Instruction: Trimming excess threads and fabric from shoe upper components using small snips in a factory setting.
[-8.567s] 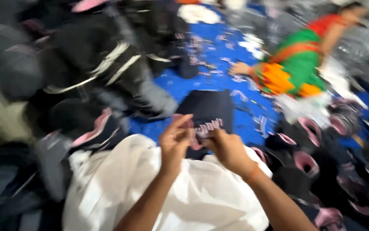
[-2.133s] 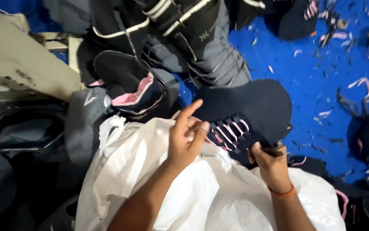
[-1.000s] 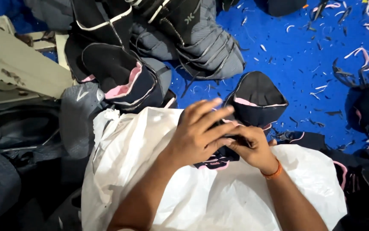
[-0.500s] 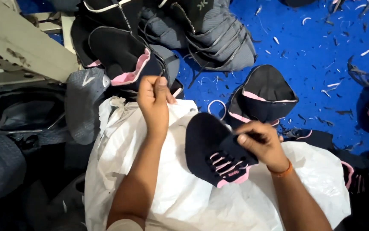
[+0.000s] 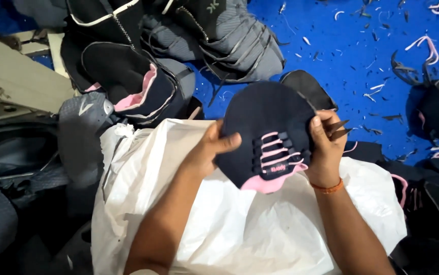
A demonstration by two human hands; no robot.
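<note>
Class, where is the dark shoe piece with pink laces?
In the head view, right of centre: the shoe piece is held between left hand and right hand, above the white bag.

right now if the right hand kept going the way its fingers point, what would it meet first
The right hand points up and slightly left, past the dark shoe upper it holds. Next in line seems the black piece just behind, then blue floor; depth is unclear.

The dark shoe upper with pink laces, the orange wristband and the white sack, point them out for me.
dark shoe upper (image 5: 265, 122), head view, on its plain toe area.
orange wristband (image 5: 328, 187), head view, on the band's middle.
white sack (image 5: 240, 229), head view, on its bare top.
</note>
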